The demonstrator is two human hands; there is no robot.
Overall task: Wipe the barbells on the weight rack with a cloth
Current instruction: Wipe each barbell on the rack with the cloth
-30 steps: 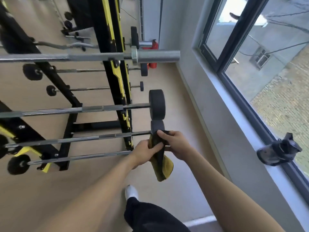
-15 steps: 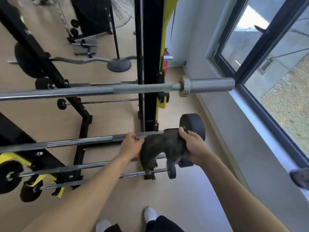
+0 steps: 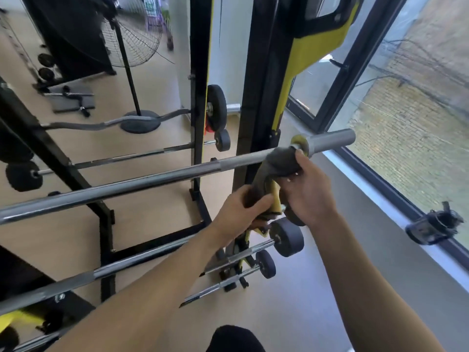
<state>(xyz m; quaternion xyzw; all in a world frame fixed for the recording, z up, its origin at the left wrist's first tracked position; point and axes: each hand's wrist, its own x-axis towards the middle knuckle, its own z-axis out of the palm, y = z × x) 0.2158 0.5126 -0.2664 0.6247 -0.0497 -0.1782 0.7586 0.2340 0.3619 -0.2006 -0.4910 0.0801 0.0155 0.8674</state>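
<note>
cloth grey, yellow | barbell silver | rack black, yellow

Cloth and both hands, now up on top barbell.

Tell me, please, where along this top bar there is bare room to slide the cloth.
The long silver barbell is bare from the dark grey and yellow cloth leftward to the frame edge, and its thick end sleeve is bare too. It is crowded at the collar, where the left hand and right hand grip the cloth beside the black-and-yellow upright.

Cloth draped over the barbell (rack upright behind), window right.
</note>
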